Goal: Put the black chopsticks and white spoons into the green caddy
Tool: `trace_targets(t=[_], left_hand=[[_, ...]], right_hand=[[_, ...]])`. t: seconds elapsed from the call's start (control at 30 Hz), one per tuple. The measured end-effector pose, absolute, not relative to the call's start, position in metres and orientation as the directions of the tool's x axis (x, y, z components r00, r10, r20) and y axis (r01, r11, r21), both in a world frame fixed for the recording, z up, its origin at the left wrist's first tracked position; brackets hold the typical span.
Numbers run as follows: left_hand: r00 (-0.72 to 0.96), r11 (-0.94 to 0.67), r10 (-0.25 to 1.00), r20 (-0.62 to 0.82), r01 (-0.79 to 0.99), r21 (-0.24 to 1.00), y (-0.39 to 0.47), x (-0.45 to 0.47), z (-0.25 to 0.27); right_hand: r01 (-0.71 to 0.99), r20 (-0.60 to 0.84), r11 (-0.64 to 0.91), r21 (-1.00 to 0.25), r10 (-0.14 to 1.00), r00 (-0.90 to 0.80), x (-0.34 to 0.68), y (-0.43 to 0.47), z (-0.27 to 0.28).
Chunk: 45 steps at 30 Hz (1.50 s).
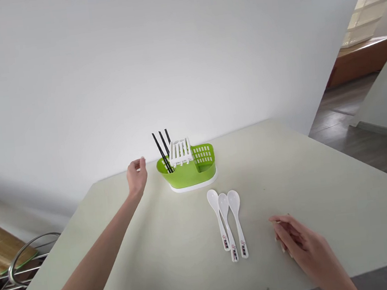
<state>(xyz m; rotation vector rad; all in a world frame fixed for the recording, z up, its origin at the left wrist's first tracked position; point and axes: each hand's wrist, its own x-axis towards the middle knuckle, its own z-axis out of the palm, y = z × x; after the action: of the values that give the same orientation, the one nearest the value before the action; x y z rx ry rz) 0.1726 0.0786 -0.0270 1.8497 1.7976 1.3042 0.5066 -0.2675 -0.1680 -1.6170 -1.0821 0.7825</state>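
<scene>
A green cutlery holder with a white base stands on the table near the wall. Several black chopsticks lean upright in its left compartment, and a white slotted rack tops its middle. My left hand hovers just left of the holder, apart from it, fingers loosely bent and holding nothing. Three white spoons lie side by side in front of the holder: a left spoon, a middle spoon and a right spoon. To their right is my right hand, loosely curled with nothing visible in it.
The pale table meets a white wall at the back. At lower left, a metal wire rack stands beside the table, with a bamboo-like mat by it. Grey floor shows beyond the right edge.
</scene>
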Motion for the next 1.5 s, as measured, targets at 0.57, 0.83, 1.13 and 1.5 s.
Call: trace_targets(t=[0.57, 0.83, 1.13, 1.5], left_hand=[[-0.16, -0.001, 0.96, 0.229, 0.817, 0.576, -0.012, 0.077, -0.108], [-0.087, -0.068, 0.963, 0.256, 0.837, 0.543, -0.018, 0.079, -0.113], [-0.081, -0.092, 0.962, 0.26, 0.802, 0.591, -0.019, 0.074, -0.118], [-0.081, -0.094, 0.973, 0.215, 0.714, 0.694, -0.024, 0.068, -0.117]], right_hand=[[0.538, 0.024, -0.102, -0.837, 0.975, 0.223, 0.511, -0.187, -0.139], [0.644, -0.085, -0.085, -0.761, 0.996, 0.031, 0.507, -0.138, -0.127], [0.529, -0.069, -0.095, -0.843, 0.995, 0.069, 0.522, -0.14, -0.104], [0.656, 0.441, 0.217, -0.723, 0.876, 0.196, 0.454, -0.086, 0.063]])
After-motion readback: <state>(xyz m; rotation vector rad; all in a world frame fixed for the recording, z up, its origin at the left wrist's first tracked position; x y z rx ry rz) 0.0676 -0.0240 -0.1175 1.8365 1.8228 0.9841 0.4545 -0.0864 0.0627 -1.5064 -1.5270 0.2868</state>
